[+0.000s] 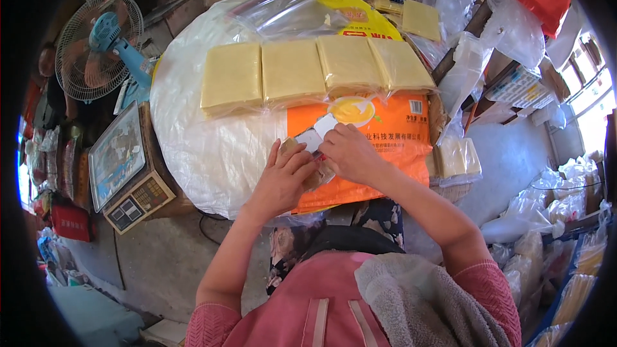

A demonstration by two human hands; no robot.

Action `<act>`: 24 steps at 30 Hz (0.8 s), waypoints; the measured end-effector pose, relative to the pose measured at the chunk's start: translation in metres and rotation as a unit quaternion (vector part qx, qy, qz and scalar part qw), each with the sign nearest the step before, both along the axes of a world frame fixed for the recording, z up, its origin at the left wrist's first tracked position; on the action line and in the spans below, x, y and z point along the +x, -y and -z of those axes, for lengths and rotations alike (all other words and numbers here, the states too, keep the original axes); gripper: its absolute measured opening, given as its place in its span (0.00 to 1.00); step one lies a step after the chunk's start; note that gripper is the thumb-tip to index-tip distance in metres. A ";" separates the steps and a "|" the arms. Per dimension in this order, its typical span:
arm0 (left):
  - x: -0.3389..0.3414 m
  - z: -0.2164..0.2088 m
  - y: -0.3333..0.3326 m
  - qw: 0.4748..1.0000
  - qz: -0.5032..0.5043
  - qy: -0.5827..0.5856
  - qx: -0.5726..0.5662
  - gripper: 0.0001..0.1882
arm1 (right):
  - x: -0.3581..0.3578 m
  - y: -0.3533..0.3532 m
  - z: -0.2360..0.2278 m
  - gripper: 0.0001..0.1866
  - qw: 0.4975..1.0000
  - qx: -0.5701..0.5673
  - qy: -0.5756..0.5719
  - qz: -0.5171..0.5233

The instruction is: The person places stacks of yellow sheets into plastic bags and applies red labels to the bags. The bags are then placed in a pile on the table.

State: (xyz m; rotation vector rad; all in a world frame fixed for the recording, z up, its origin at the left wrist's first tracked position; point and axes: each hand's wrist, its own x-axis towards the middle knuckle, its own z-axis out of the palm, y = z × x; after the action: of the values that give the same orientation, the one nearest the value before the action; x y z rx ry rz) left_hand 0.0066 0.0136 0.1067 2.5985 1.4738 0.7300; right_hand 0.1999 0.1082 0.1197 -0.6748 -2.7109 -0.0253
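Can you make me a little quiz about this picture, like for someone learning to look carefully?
1. How many pale yellow blocks lie in the row on the round table?
2. True or false: the fan stands to the person's right.
3. Which hand holds the small white card from the right: A left hand, B right hand?

Key: 1. four; 2. false, it stands to the left; 3. B.

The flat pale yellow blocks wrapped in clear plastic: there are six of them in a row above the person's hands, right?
Not quite. The head view shows four flat pale yellow blocks wrapped in clear plastic in that row, not six. They do lie side by side above the left hand and the right hand, which meet over the orange printed sack.
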 end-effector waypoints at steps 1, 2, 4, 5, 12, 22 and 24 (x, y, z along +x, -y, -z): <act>-0.002 -0.003 0.002 1.000 0.001 0.000 -0.001 0.19 | 0.000 0.001 0.005 0.06 1.000 -0.029 0.003 -0.006; -0.005 -0.005 0.007 1.000 0.000 0.022 0.003 0.18 | 0.000 0.001 0.008 0.05 0.998 -0.058 0.007 -0.012; -0.012 0.000 0.016 0.999 -0.003 0.044 0.006 0.17 | -0.002 0.003 0.009 0.06 0.997 -0.071 0.014 0.011; -0.016 0.008 0.021 0.998 -0.017 0.058 0.024 0.16 | -0.004 0.004 0.010 0.07 0.996 -0.083 0.021 0.032; -0.014 0.010 0.028 0.993 -0.047 0.093 0.053 0.15 | -0.024 0.008 0.010 0.12 0.988 -0.106 0.052 0.102; -0.012 0.013 0.032 0.991 -0.058 0.107 0.059 0.16 | -0.036 -0.003 0.023 0.10 0.967 -0.156 0.108 0.168; -0.012 0.013 0.032 0.991 -0.059 0.107 0.060 0.17 | -0.036 -0.005 0.021 0.10 0.962 -0.177 0.110 0.178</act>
State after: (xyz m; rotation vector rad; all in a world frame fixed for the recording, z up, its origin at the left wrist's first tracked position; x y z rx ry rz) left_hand -0.0051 -0.0189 0.0939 2.4352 1.5728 1.1052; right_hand 0.1644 0.1131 0.0987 -1.3318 -2.7875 0.3209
